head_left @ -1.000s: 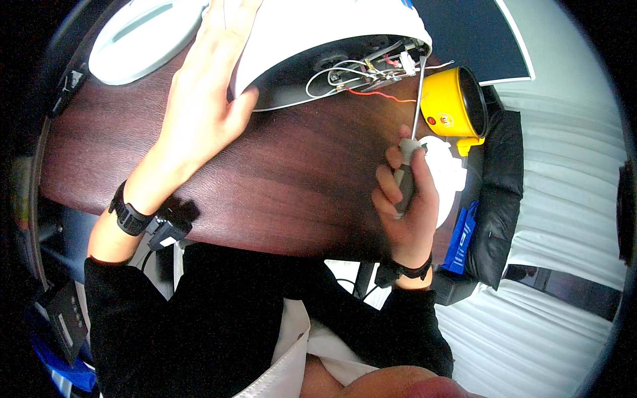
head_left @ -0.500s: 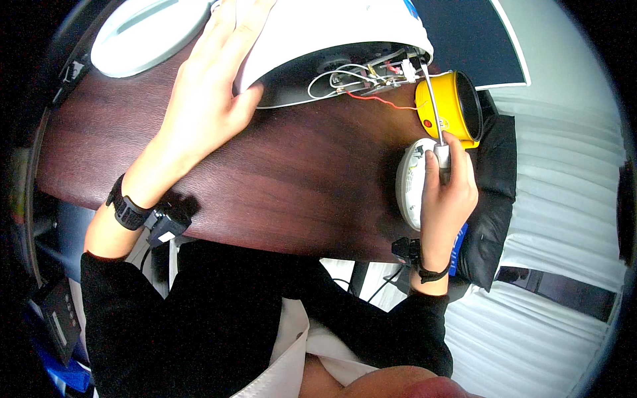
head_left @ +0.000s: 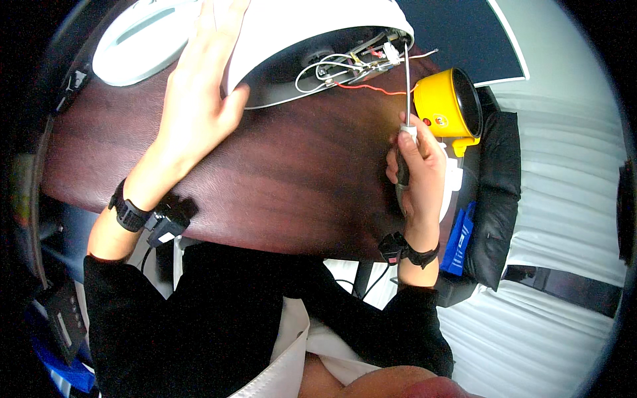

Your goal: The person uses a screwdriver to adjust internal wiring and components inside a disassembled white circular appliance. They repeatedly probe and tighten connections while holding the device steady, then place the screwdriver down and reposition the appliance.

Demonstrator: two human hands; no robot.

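Observation:
A white curved housing [head_left: 318, 21] lies on its side at the far edge of the brown table, its open underside toward me. Inside it, white wires [head_left: 308, 71] and metal parts show, and a red wire [head_left: 375, 87] runs out to the right. My left hand [head_left: 199, 93] rests with fingers stretched along the housing's left side. In my right hand [head_left: 424, 169] is a screwdriver [head_left: 407, 93] with a white and dark handle. Its shaft points away from me, the tip at the inner right corner of the housing; whether it sits on a screw cannot be made out.
A yellow pot [head_left: 438, 99] lies on its side at the right. Behind my right hand, a white rounded thing [head_left: 452, 196] is partly hidden. At far left sits a white oval part [head_left: 136, 46]. A black padded item [head_left: 499, 199] and a blue bag [head_left: 456, 249] border the right side.
My right hand has moved left and turned, and the screwdriver now stands straighter in view. The housing has shifted left, with my left hand still on it. A loose wire end shows at its right.

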